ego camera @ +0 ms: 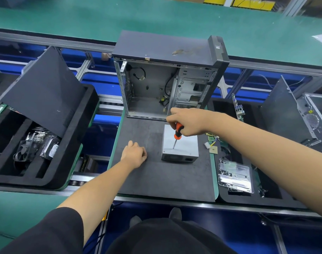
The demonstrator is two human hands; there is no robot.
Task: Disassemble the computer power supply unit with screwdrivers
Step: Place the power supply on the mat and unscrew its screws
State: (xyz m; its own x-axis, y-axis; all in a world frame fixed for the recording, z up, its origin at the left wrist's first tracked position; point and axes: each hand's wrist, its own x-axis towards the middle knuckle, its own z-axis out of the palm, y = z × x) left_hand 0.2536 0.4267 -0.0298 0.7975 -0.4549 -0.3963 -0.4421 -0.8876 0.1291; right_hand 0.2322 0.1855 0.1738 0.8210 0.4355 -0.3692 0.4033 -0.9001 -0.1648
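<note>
At about nine o'clock from the middle of the picture sits a black foam tray (77, 143) with old computer parts in it, and a dark side panel (44, 90) leans over it. I think it is a place to keep taken-out parts from getting lost.

The left hand (134, 154) rests on the grey mat (147, 173), at about nine o'clock from the metal box. Its fingers are curled in; I cannot tell if something small is inside. It does not touch the box, so it seems to be waiting.

The power supply unit (181, 143) is the grey metal box. It lies flat on the mat, so it should not wobble when pushed on.

At twelve o'clock from the box stands the empty computer case (162, 85), open side facing the person.

The right hand (186, 121) is wrapped tight round the orange and black screwdriver (177, 133). The tool points down and its tip touches the top of the box near the close left corner, probably on a screw.

At three o'clock lies a clear screw box (234, 176).
</note>
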